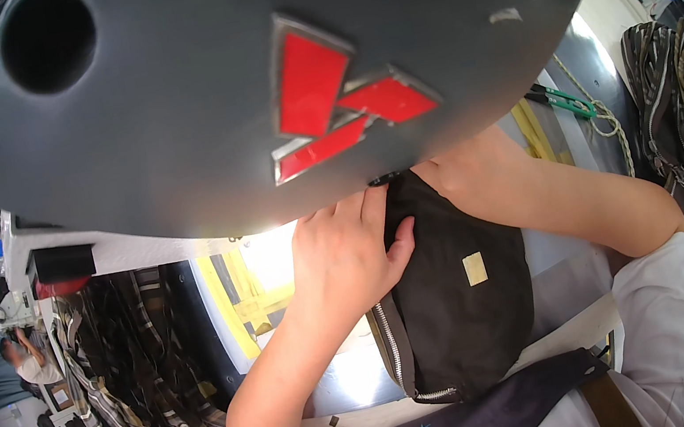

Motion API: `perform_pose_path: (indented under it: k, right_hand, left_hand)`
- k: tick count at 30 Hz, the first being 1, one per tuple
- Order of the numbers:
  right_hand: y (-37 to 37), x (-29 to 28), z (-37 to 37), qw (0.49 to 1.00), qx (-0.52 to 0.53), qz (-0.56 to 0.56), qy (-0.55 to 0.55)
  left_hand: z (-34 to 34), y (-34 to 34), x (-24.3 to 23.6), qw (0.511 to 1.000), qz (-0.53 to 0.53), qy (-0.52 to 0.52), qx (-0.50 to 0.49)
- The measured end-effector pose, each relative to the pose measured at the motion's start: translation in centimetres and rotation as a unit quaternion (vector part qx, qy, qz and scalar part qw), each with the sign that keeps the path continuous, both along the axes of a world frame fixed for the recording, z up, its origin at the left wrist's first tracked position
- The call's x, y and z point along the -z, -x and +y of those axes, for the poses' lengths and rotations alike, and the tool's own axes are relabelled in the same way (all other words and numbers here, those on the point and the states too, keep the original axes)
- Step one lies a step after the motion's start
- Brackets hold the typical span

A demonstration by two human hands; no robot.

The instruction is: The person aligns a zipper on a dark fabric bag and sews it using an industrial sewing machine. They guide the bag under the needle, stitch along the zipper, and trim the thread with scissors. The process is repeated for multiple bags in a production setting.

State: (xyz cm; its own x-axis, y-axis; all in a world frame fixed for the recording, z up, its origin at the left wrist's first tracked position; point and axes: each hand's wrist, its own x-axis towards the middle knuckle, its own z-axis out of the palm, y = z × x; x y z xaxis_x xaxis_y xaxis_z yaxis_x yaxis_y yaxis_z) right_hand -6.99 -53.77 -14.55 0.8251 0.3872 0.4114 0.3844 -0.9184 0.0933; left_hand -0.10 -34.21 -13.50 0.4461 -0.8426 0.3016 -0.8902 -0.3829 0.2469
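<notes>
A dark fabric pouch [476,326] with a small pale yellow patch and a metal zipper [395,344] along its left side lies below the machine head. My left hand [344,253] rests along the pouch's upper left edge, thumb stretched apart over the cloth and fingers extended; their tips pass under the machine head. At the pouch's upper right edge is my right hand [474,170], its fingers mostly hidden by the machine head. The far end of the pouch is also out of sight there.
The large dark grey machine head [182,105] with a red emblem overhangs both hands. Striped dark fabric pieces [142,361] hang at left; a pile of zippered dark pieces [683,106] sits at right. Green-handled snips [566,101] lie near a cord. Another person [30,361] is far left.
</notes>
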Motion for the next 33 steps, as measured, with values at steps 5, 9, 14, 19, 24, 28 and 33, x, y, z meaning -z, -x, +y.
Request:
perform_pose_path:
  k: [5, 9, 14, 19, 24, 28, 33]
  right_hand:
    - [0.1, 0.2, 0.2, 1.000, -0.001, -0.003, -0.009]
    - [0.1, 0.0, 0.2, 1.000, 0.008, 0.003, 0.010]
    - [-0.8, 0.5, -0.5, 0.999, 0.015, 0.033, -0.013]
    - [-0.7, 0.7, -0.5, 0.999, 0.003, 0.045, -0.014]
    - [-0.8, 0.6, -0.6, 0.999, 0.000, 0.025, -0.024]
    - [-0.8, 0.6, -0.7, 0.999, -0.003, 0.020, -0.027]
    - [-0.7, 0.5, -0.6, 0.999, -0.003, 0.021, -0.030]
  left_hand:
    - [0.1, 0.1, -0.2, 1.000, 0.009, -0.003, 0.007]
    - [0.1, -0.2, -0.1, 1.000, -0.007, 0.008, 0.001]
    - [-0.3, -0.9, 0.2, 1.000, 0.001, -0.002, -0.011]
    - [-0.4, -1.0, 0.2, 1.000, -0.010, 0.023, -0.004]
    - [-0.3, -0.9, 0.2, 1.000, -0.008, 0.020, -0.003]
    - [-0.3, -0.9, 0.2, 1.000, -0.004, 0.016, -0.005]
    - [-0.3, -1.0, 0.3, 1.000, -0.008, 0.020, -0.003]
